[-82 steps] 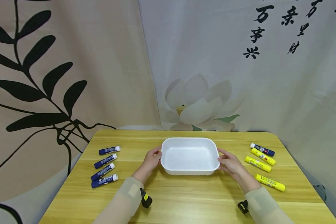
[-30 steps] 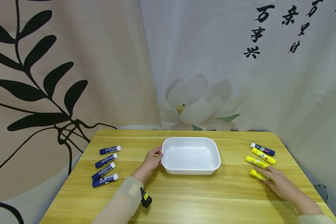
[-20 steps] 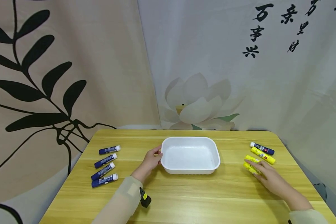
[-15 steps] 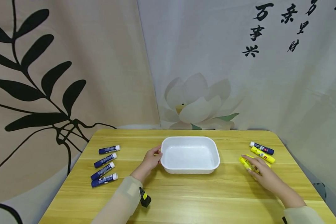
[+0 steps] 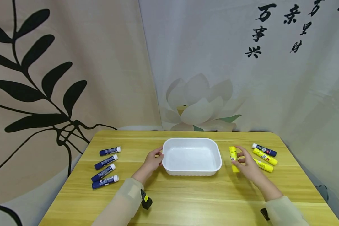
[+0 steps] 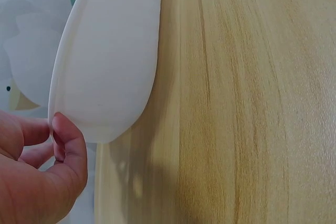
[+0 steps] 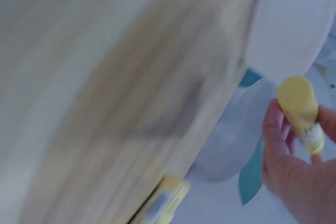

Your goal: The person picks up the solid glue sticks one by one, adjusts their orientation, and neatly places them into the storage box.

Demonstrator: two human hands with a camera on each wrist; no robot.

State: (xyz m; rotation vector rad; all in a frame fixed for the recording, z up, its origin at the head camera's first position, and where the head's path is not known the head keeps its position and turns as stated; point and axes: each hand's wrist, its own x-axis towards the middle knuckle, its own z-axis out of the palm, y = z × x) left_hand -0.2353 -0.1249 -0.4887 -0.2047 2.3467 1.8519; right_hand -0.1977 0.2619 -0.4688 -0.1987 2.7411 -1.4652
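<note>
Yellow tube [image 5: 233, 154] came leftward (right grip [image 5: 247, 165] pinching it), a gap short of the tray [image 5: 192, 173]; left grip [image 5: 151, 162] pinches its edge [image 6: 58, 59].

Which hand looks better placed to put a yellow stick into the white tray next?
Probably the right hand: it holds a yellow stick near the white tray, whereas the left hand grips the tray's opposite end.

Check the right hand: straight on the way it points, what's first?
Likely the white tray, near its far right corner, the yellow stick in the right hand leading. Depth is unclear; it may pass over or beside the tray toward the curtain.
</note>
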